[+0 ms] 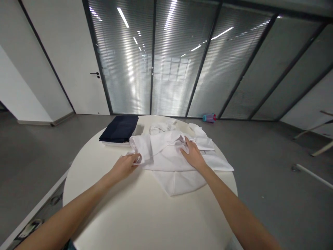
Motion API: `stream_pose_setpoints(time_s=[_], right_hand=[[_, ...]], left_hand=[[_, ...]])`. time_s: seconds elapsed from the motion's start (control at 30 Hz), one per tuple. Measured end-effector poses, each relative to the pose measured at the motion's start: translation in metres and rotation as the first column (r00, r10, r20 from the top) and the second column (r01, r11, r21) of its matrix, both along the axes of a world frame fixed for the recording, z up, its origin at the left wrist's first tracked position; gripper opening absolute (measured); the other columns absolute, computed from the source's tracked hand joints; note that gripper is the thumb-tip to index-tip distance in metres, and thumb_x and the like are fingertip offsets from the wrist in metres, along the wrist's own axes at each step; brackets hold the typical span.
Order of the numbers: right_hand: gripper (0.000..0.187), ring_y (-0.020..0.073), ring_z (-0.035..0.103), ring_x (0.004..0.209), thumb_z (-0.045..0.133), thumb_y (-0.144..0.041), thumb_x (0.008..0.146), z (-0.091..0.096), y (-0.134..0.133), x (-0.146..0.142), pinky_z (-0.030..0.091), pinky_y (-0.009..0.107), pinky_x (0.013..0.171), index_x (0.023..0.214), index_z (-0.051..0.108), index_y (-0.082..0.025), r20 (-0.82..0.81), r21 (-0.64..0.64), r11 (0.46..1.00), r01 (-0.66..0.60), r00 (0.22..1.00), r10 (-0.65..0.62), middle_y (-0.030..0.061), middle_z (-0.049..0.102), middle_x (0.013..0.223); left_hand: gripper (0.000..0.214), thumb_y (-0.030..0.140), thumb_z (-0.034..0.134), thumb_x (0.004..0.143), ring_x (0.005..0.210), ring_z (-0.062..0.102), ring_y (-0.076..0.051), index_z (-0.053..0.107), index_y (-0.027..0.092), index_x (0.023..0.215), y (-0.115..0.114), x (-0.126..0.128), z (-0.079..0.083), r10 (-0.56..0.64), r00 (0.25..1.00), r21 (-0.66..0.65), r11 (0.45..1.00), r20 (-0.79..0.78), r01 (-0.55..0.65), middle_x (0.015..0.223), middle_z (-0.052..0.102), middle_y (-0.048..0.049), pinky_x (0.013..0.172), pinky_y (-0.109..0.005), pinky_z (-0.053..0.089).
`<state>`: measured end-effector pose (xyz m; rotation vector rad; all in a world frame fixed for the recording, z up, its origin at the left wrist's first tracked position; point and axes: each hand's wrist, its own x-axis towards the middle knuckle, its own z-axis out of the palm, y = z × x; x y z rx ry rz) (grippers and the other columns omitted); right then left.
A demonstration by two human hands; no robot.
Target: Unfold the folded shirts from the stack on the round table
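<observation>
A loosely bunched white garment [168, 158], which looks like a shirt, lies spread over the middle of the round table, with one pointed flap hanging toward me. At its left edge, my left hand [128, 164] pinches the fabric between thumb and fingers. My right hand [193, 154] rests on the right part of the garment, thumb and index finger apart, palm down; some of its fingertips sit among the folds. More crumpled white cloth [162, 127] lies behind, and further white fabric extends to the right beneath my right wrist.
The white round table [125, 211] carries a neat stack of folded dark navy cloth [120, 128] at its back left, with white cloth under it. A blue and pink cylinder-shaped item [209, 118] lies on the floor by the glass partition [171, 69]. Furniture legs [313, 130] stand at right.
</observation>
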<state>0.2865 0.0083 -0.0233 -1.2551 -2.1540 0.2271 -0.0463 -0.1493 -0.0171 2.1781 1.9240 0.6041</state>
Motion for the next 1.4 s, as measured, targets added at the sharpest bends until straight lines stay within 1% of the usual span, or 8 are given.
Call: stream_pose_setpoints(time_s=[0.23,0.37,0.5,0.67,0.9,1.13,1.3,1.4], right_hand=[[0.08,0.03,0.059,0.12,0.052,-0.04,0.091,0.019,-0.01,0.001,0.047,0.051,0.106,0.161,0.021,-0.018,-0.164,0.063,0.998,0.025,0.986,-0.014,0.0184,0.058,0.135],[0.092,0.0345,0.05,0.134,0.053,-0.044,0.091,0.027,-0.016,-0.001,0.042,0.057,0.11,0.164,0.003,-0.02,-0.203,0.121,0.993,0.004,0.979,0.021,0.0208,0.035,0.159],[0.094,0.0364,0.031,0.149,0.053,-0.051,0.092,0.029,-0.015,0.0,0.029,0.061,0.118,0.163,0.001,-0.019,-0.198,0.12,0.993,0.013,0.98,0.011,0.0184,0.024,0.166],[0.095,0.0354,0.024,0.153,0.049,-0.054,0.092,0.033,-0.013,0.001,0.023,0.058,0.122,0.163,0.003,-0.01,-0.144,0.098,0.995,0.012,0.99,0.002,0.0219,0.026,0.164],[0.101,0.0381,0.027,0.151,0.053,-0.05,0.087,0.082,-0.014,-0.019,0.022,0.061,0.122,0.162,0.002,-0.005,-0.07,0.291,0.955,-0.06,0.994,0.084,0.0252,0.035,0.157],[0.09,0.036,0.017,0.154,0.052,-0.037,0.092,0.177,-0.019,-0.03,0.014,0.065,0.123,0.164,0.001,-0.019,-0.07,0.512,0.856,-0.074,0.989,0.128,0.012,0.021,0.167],[0.076,0.0258,0.008,0.156,0.04,-0.031,0.103,0.243,-0.021,-0.026,0.011,0.058,0.126,0.163,-0.005,-0.021,-0.216,0.607,0.794,0.047,0.97,0.108,0.0053,0.026,0.166],[0.064,0.0169,0.003,0.155,0.022,-0.023,0.106,0.253,-0.014,-0.024,0.007,0.051,0.128,0.161,-0.009,-0.012,-0.372,0.691,0.679,0.248,0.928,0.039,0.0062,0.014,0.169]], left_hand=[[0.031,0.042,0.051,0.09,0.104,0.065,-0.028,0.072,0.021,0.097,0.006,-0.004,0.013,-0.129,0.91,0.215,0.976,0.393,0.045,0.108,0.07,-0.011,0.093,-0.037,0.05],[0.04,0.046,0.047,0.088,0.088,0.068,-0.027,0.07,0.018,0.072,-0.003,-0.009,0.034,-0.174,0.726,0.047,0.98,0.665,0.193,0.085,0.074,-0.0092,0.086,-0.038,0.054],[0.044,0.057,0.056,0.088,0.056,0.064,-0.021,0.071,0.018,0.074,-0.025,-0.003,0.058,-0.255,0.626,-0.246,0.762,0.737,0.6,0.058,0.065,-0.0056,0.061,-0.032,0.053],[0.053,0.064,0.07,0.08,0.051,0.06,-0.017,0.076,0.021,0.111,-0.04,0.013,0.066,-0.369,0.704,-0.438,0.584,0.607,0.683,0.062,0.068,-0.0027,0.047,-0.024,0.044],[0.057,0.054,0.07,0.084,0.095,0.069,-0.024,0.064,0.021,0.131,-0.028,0.048,0.029,-0.432,0.885,-0.033,0.896,0.175,0.443,0.123,0.065,-0.0116,0.083,-0.033,0.054],[0.033,0.001,0.044,0.091,0.092,0.064,-0.021,0.071,0.019,0.093,-0.047,0.072,0.017,-0.516,0.776,0.133,0.796,-0.363,0.591,0.111,0.065,-0.0089,0.084,-0.033,0.049],[0.028,0.025,0.044,0.104,0.099,0.063,-0.024,0.071,0.02,0.11,-0.069,0.056,0.057,-0.46,0.826,0.37,0.742,-0.326,0.559,0.109,0.066,-0.0108,0.088,-0.037,0.049],[0.03,0.035,0.053,0.101,0.106,0.064,-0.025,0.068,0.022,0.124,-0.063,0.033,0.07,-0.424,0.871,0.438,0.752,-0.249,0.492,0.117,0.066,-0.0109,0.092,-0.038,0.051]])
